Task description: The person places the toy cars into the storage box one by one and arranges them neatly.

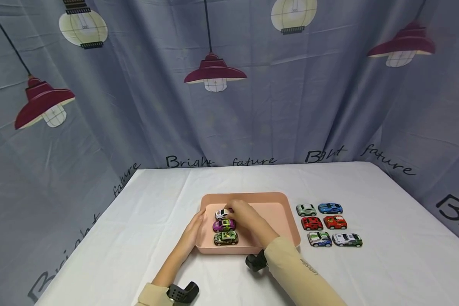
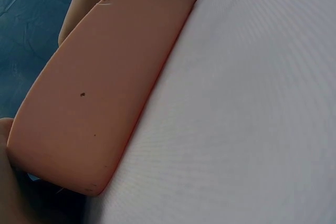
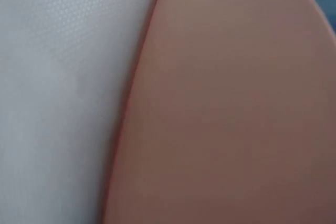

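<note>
A pink tray (image 1: 267,216) stands on the white-covered table. Along its left wall lies my left hand (image 1: 192,230), touching the side with fairly straight fingers; part of that hand (image 2: 8,187) shows at the tray's corner in the left wrist view. Inside the tray my right hand (image 1: 246,216) pinches a white toy car (image 1: 220,214) at the far end of a column. Below it sit a purple toy car (image 1: 223,225) and a green patterned toy car (image 1: 225,238). The right wrist view holds only the tray's outer wall (image 3: 226,103) close up; that hand's fingers are hidden there.
Right of the tray, several toy cars stand in pairs: pale green (image 1: 306,209) and blue (image 1: 330,208), two red ones (image 1: 311,223), then a white-blue-green car (image 1: 319,239) and a white police-style car (image 1: 347,240). A grey-blue printed curtain (image 1: 252,123) hangs behind the table.
</note>
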